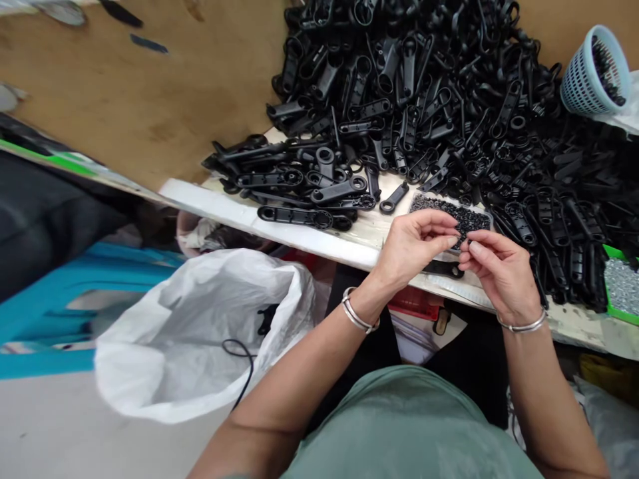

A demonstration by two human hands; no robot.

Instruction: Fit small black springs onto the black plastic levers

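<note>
My left hand (412, 246) is closed in a pinch, thumb against fingertips, and what it holds, if anything, is too small to name. Facing it, my right hand (502, 269) also pinches, with a tiny dark bit showing at its fingertips. Both hands hover over the near side of a clear box (424, 203) filled with small black pieces (469, 216). Below the fingers, a black plastic arm-shaped part (444, 269) lies at the table's front edge, partly hidden by the hands. A similar part with a ring end (394, 198) rests left of the box.
A large heap of black plastic parts (399, 86) covers the back of the table (359, 233). At right are a blue mesh basket (582, 86) and a green tray (616, 306) of small silvery pieces. A white sack (164, 332) stands open below, left.
</note>
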